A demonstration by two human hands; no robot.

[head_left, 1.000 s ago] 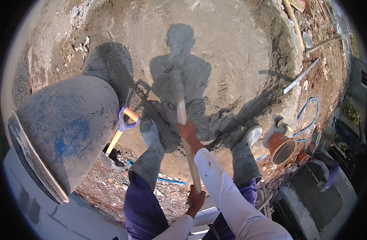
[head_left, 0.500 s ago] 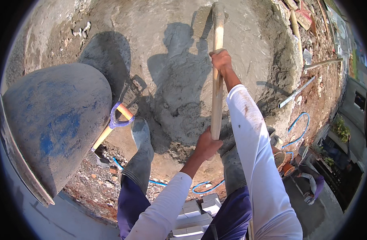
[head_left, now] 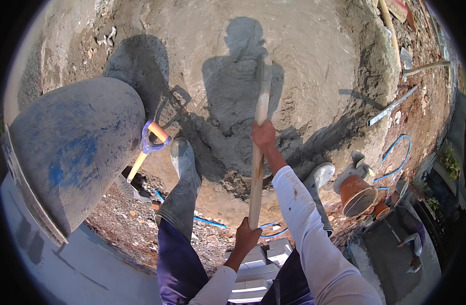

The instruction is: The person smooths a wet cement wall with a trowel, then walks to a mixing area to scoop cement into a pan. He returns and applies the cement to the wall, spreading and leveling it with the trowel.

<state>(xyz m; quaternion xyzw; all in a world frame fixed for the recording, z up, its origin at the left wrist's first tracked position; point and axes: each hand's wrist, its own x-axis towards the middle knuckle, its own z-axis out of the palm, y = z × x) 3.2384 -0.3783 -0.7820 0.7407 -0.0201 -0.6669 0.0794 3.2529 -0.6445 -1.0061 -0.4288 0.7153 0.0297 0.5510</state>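
Observation:
Both of my hands are closed around the long wooden handle of a hoe (head_left: 259,168). My right hand (head_left: 264,136) grips it about midway up. My left hand (head_left: 247,235) wraps the butt end, close to my body. Grey mud coats the far part of the handle, which points into a broad bed of wet grey mortar (head_left: 309,66). The hoe's blade cannot be made out there. My shadow falls across the mortar around the handle. My grey, mud-smeared rubber boots (head_left: 184,162) stand apart at the near edge of the bed.
A large grey, blue-stained tub (head_left: 75,147) lies tipped at left, beside a shovel's purple-and-orange D-handle (head_left: 154,136). At right are a metal bar (head_left: 393,105), a blue hose (head_left: 408,150) and an orange bucket (head_left: 356,195). Pale blocks (head_left: 255,274) lie below; another person (head_left: 415,244) is at far right.
Both hands have drawn the hoe nearer to my body, with its handle now slanting. Its head, raised at the top of the view before, has come down to the mortar.

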